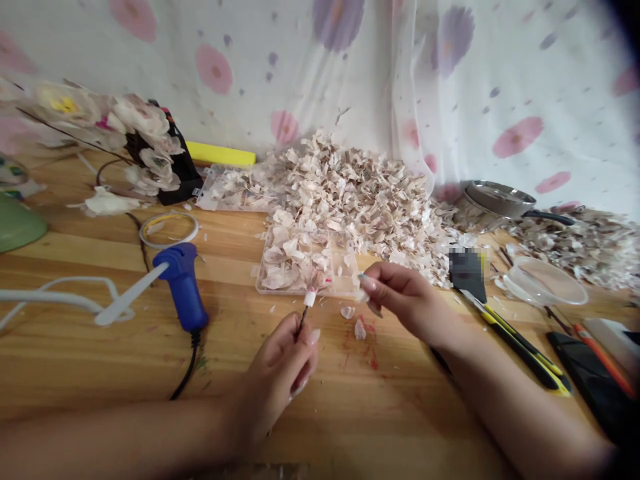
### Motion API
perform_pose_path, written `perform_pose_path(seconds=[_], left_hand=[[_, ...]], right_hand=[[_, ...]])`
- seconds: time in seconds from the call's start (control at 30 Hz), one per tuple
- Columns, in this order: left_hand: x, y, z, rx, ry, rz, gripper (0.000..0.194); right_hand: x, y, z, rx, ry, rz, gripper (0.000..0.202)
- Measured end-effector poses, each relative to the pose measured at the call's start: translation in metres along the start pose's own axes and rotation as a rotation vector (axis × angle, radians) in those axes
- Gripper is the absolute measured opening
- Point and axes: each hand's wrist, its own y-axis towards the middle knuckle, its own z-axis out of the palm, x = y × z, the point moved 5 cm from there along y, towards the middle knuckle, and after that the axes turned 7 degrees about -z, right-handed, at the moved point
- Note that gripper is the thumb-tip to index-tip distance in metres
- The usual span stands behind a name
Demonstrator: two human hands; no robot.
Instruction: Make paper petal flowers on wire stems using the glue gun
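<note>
Twig [302, 324] with white tip and pinkish petals — gripped in left hand [285, 363], before the worktop's [225, 420] centre. Pale petal [361, 291] — pinched in right hand [400, 297], just right of the compartment box's [260, 283] near right corner. Blue glue gun [186, 287] — laid toward the worktop's left edge.

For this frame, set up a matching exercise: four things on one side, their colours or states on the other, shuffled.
1. glue gun
2. left hand
3. right hand
4. pan

A. pinches a pale petal
B. metallic, with a dark handle
C. grips a thin dark stem
D. blue, lying on the wooden table

Right pairs: 1-D, 2-C, 3-A, 4-B
</note>
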Motion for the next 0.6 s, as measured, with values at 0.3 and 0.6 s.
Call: perform_pose_path(seconds=[0.3, 0.6], left_hand=[[0.0012, 0.0006, 0.0005, -0.040, 0.028, -0.069, 0.050], [0.0029, -0.0016, 0.0040, -0.020, 0.076, -0.192, 0.049]], right_hand=[[0.0071, 0.0009, -0.0114, -0.049, -0.004, -0.035, 0.037], [0.0034, 0.0018, -0.0143, -0.101, -0.016, -0.026, 0.035]])
